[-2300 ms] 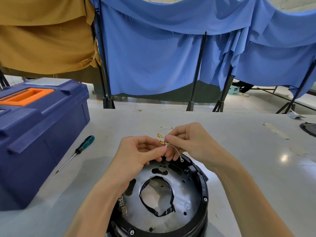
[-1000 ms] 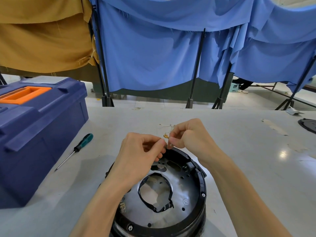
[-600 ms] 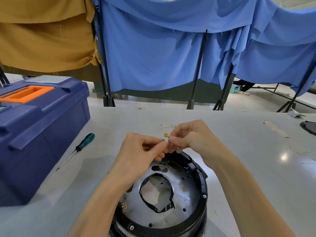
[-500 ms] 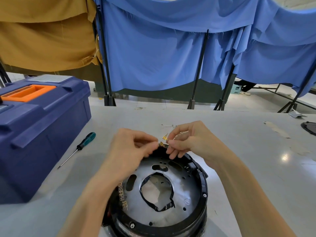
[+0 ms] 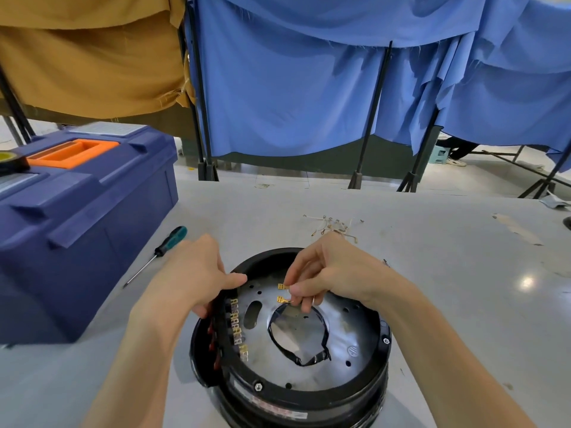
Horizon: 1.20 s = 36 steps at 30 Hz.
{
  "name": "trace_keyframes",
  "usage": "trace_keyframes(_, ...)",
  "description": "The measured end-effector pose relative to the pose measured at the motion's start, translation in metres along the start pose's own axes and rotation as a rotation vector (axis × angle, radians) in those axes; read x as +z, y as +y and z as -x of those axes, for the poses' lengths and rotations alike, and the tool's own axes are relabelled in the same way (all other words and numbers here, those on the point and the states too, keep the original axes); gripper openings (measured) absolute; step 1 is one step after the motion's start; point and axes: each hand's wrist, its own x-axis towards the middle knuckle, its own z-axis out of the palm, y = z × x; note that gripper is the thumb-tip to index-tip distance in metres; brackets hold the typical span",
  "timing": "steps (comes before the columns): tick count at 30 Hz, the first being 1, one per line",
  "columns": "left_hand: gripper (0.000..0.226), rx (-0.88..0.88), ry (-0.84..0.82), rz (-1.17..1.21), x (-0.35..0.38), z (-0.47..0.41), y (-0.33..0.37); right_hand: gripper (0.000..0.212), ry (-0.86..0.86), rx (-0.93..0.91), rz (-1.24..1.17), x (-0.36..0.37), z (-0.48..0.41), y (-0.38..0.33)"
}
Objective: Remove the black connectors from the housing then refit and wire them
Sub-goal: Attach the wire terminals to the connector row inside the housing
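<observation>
Housing (image 5: 309, 396), round and black with a pale metal plate inside it, stands on the grey table (image 5: 448, 288) in the lower middle of the frame, its open face upward. A ragged ring of black tape (image 5: 321, 356) lines the plate's central hole. Along the inner left rim runs a row of black connectors (image 5: 234, 330) with brass tabs showing.

The left hand (image 5: 197, 279) holds the housing at its upper left rim: its grip is curled over the edge, thumb lying along the top toward the right. The right hand (image 5: 336, 270) hovers over the plate's upper part, its grip pinching a short wire (image 5: 289, 301) between thumb and fingertips, so that two gold terminals (image 5: 281, 287) stick out to the left, just above the plate. Whether they touch the plate cannot be told.

Above the right hand, farther up the table, lies a small heap of loose wires (image 5: 335, 225). A screwdriver (image 5: 167, 247) with a green and black handle lies left of the left hand, beside a dark blue toolbox (image 5: 86, 217) with an orange handle, at the left edge. A roll of tape (image 5: 9, 160) sits on the toolbox lid. Blue curtains (image 5: 293, 88) and a mustard cloth (image 5: 92, 57) hang across the top of the frame.
</observation>
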Motion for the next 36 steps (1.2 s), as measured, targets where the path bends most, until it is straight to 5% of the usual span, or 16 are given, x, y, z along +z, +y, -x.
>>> trace_keyframes(10, 0.016, 0.165, -0.011, 0.293, 0.017, -0.002, 0.012, 0.006, -0.016, 0.036, 0.083, -0.012, 0.004, 0.000)
trace_keyframes(19, 0.044, 0.116, -0.135, 0.116, 0.019, -0.003, 0.009, 0.007, 0.060, 0.038, 0.071, 0.006, -0.002, 0.003)
trace_keyframes(36, 0.044, 0.154, -0.169, -0.006, 0.023, -0.005, 0.007, 0.014, 0.105, 0.133, -0.013, 0.020, -0.014, 0.004)
